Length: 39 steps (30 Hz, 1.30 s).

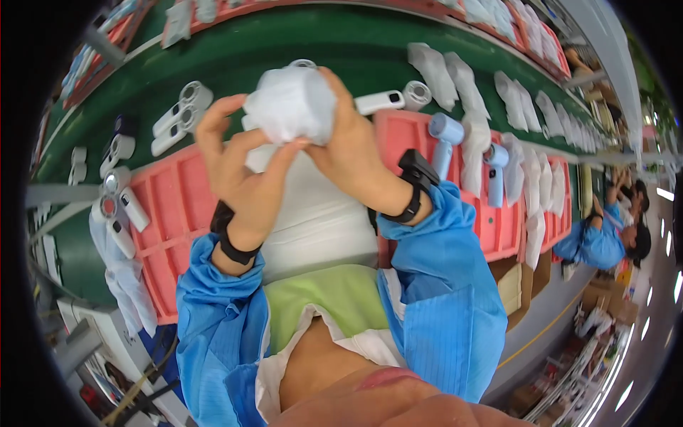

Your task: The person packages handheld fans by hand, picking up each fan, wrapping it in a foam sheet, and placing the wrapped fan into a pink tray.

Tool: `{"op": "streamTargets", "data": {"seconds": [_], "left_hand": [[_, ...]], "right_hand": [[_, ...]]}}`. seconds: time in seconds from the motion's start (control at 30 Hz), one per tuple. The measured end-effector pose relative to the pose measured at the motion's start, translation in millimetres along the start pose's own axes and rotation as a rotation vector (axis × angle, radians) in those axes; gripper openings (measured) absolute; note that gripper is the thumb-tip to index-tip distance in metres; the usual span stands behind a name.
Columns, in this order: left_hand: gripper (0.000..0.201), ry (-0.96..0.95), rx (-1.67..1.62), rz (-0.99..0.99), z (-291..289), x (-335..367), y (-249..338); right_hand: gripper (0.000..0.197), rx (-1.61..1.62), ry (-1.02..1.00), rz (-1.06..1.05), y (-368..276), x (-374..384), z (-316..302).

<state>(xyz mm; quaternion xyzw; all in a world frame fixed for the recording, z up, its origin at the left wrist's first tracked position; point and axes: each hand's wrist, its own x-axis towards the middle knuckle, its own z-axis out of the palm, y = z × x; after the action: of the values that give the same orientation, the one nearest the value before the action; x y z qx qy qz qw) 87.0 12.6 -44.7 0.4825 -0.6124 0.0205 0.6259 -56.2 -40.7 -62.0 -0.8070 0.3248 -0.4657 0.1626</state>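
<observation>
In front of me both hands hold a bunched white foam bag (293, 105); what is inside it is hidden. My right hand (350, 142) is closed round its right side, thumb at the lower edge. My left hand (245, 160) pinches the lower edge between thumb and fingers, while another finger stands away on the left. A round grey ring (304, 63) shows just behind the bag. Beyond my right hand lie a white handheld fan (379, 102) and a round fan head (417, 95). White handheld fans (178, 119) lie beyond my left hand.
Pink trays stand left (167, 213) and right (491, 231), the right one bearing a light blue fan (445, 139) and several wrapped pieces (475, 153). A stack of white sheets (320, 220) lies before me. Behind runs a green belt (341, 35). A co-worker (594, 238) sits far right.
</observation>
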Motion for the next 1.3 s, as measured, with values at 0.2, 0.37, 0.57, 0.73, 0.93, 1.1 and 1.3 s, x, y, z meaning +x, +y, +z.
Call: {"op": "streamTargets", "data": {"seconds": [0.2,0.37,0.57,0.73,0.93,1.1,1.3], "left_hand": [[0.026,-0.053,-0.057,-0.159,-10,-3,1],[0.017,0.021,-0.419,-0.535,-26,14,-34],[0.012,-0.277,-0.069,-0.358,20,-10,-52],[0.020,-0.723,0.063,-0.347,64,-60,-31],[0.019,-0.739,0.238,-0.157,67,-85,-44],[0.017,-0.728,0.258,-0.123,81,-82,-43],[0.015,-0.740,-0.155,-0.466,63,-62,-61]], "right_hand": [[0.071,0.250,-0.099,0.157,1,4,-13],[0.057,0.799,-0.610,0.450,10,19,-42],[0.060,-0.063,-0.369,0.548,120,52,14],[0.056,-0.425,-0.450,0.744,204,59,52],[0.063,-0.677,-0.731,0.250,190,62,-60],[0.064,-0.769,-1.073,0.535,239,30,-131],[0.059,-0.179,-0.423,0.489,161,57,-149]]}}
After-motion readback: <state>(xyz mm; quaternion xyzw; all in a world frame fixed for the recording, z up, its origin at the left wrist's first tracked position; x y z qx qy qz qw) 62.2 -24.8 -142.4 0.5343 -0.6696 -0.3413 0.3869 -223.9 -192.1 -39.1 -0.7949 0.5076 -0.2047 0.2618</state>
